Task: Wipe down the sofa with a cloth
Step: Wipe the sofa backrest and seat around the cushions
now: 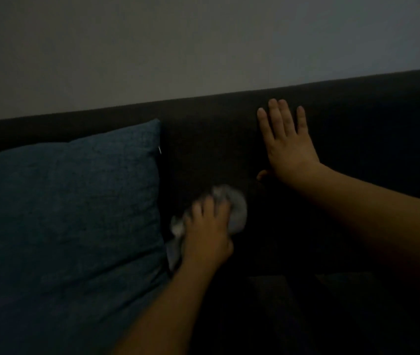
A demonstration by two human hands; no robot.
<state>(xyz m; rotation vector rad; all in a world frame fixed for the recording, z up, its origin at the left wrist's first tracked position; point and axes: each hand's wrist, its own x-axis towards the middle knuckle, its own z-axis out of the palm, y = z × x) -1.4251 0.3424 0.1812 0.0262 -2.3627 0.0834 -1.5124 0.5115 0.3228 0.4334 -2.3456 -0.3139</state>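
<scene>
Dark sofa (357, 119) w/ teal cushion (70, 206) leaning on its backrest at left, right hand (287, 142) flat on backrest, fingers straight & spread, left hand (207, 234) grasping crumpled grey cloth (232, 206) vs backrest just beside cushion.

The sofa (357, 129) is very dark, almost black, the pillow (70, 208) on it is dark blue-green with a rough woven look, the cloth (234, 208) is light grey, and the wall (178, 47) behind is plain grey.
</scene>
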